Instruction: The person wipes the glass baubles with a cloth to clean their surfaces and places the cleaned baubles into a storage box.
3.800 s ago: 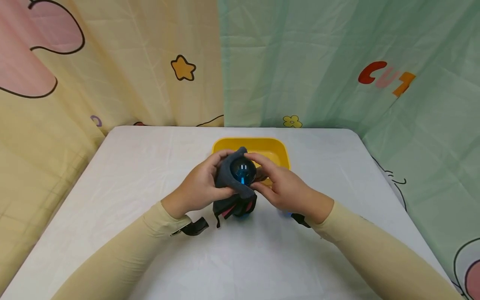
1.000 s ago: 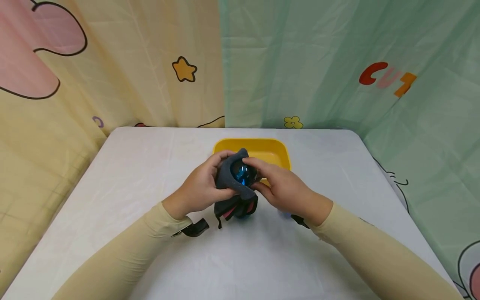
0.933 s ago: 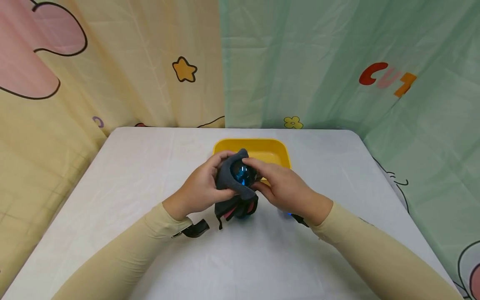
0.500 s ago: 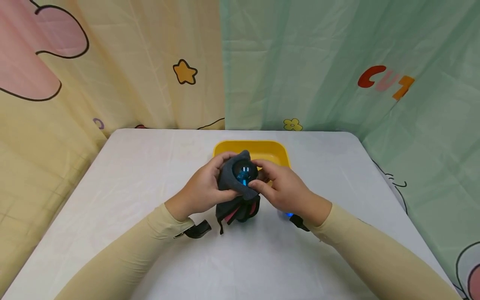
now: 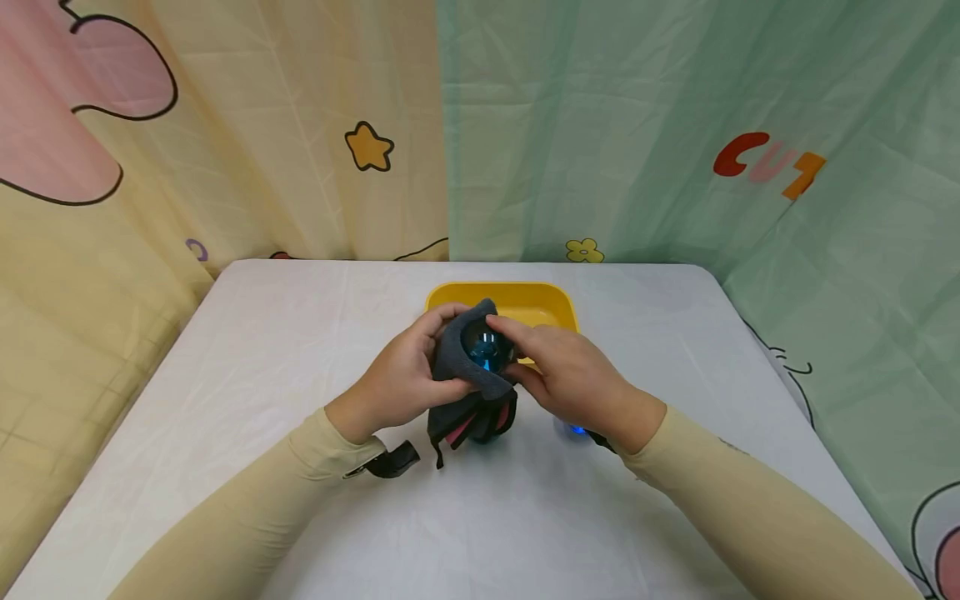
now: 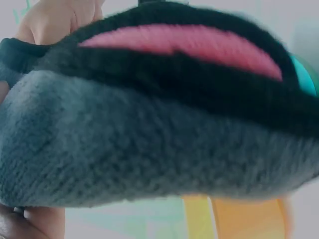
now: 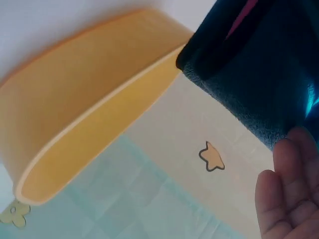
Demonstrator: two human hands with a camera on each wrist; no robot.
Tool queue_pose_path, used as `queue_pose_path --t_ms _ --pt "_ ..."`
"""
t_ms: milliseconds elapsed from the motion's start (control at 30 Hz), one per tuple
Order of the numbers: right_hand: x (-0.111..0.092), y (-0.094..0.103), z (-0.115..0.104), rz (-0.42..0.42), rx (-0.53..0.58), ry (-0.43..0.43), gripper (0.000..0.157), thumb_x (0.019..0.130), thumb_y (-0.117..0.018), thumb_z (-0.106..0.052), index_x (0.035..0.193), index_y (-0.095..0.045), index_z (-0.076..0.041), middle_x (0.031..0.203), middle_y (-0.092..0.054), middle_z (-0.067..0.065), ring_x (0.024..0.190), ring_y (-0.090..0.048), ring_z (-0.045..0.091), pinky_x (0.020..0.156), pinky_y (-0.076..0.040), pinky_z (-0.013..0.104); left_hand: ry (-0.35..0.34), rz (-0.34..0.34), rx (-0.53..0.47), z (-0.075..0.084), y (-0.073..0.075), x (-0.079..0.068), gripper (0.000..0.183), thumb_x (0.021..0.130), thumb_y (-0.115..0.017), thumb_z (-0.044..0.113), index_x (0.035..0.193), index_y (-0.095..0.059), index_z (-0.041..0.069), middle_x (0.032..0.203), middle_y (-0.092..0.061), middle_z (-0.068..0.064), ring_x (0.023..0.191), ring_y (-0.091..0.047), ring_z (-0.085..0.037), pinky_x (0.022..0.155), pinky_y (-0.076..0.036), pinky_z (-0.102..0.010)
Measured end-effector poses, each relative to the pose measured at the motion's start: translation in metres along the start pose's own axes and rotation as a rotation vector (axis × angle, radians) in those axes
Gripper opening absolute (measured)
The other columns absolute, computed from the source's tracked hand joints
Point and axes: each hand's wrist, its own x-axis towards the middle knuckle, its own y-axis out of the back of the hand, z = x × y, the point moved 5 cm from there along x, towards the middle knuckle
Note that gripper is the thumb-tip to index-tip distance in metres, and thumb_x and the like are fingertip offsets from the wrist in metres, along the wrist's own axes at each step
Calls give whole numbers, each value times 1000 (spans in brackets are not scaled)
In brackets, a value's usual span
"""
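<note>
Above the table, my left hand (image 5: 393, 375) grips a dark grey fleecy cloth (image 5: 450, 354) with black edging and pink inside. The cloth wraps the left side of a shiny, dark blue ball-like thing (image 5: 486, 346), whose glossy face points up. My right hand (image 5: 573, 367) pinches this thing from the right, index finger over its top edge and thumb low at its side. In the left wrist view the cloth (image 6: 149, 139) fills most of the picture. In the right wrist view several fingers (image 7: 289, 164) lie beside the cloth. The ball's underside is hidden.
A yellow tray (image 5: 502, 292) stands just beyond the hands, partly hidden by them. White cloth covers the table (image 5: 480, 525). A blue glow (image 5: 576, 430) shows below the right wrist. Printed curtains (image 5: 600, 125) hang behind and at both sides.
The cloth and ball stay in nearly the same place. Half a second ago my right thumb lay across the ball's lower front; now it sits lower at the side, with the index finger over the top.
</note>
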Motion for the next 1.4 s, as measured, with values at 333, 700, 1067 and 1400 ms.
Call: queue_pose_path --t_ms 333,700,1067,1400 --pt "0 -9 7 -46 322 -206 63 100 -73 -25 154 -46 -6 114 -78 4 94 -73 13 79 -62 27 -1 -6 32 -2 -2 0 76 87 -80 -5 152 -39 1 138 -64 -19 122 -66 -30 102 -57 -26" --pt "0 -1 0 -17 33 37 73 94 -78 -9 157 -41 -9 117 -76 12 99 -73 25 90 -62 40 -15 -2 36 1 0 -1 77 88 -80 -3 152 -39 2 138 -65 -17 120 -68 -27 101 -58 -27" --pt "-1 -5 8 -49 296 -205 62 96 -78 -23 149 -52 -3 110 -79 5 91 -74 14 77 -62 28 -5 -7 47 1 -3 0 76 87 -81 -4 151 -41 3 138 -65 -17 122 -67 -28 102 -57 -28" --pt "-1 -2 3 -60 227 -78 76 95 -77 -7 159 -36 -7 134 -70 13 106 -74 24 89 -64 37 -11 -3 57 -1 1 -1 77 87 -81 -4 152 -40 3 138 -65 -15 120 -68 -27 102 -57 -27"
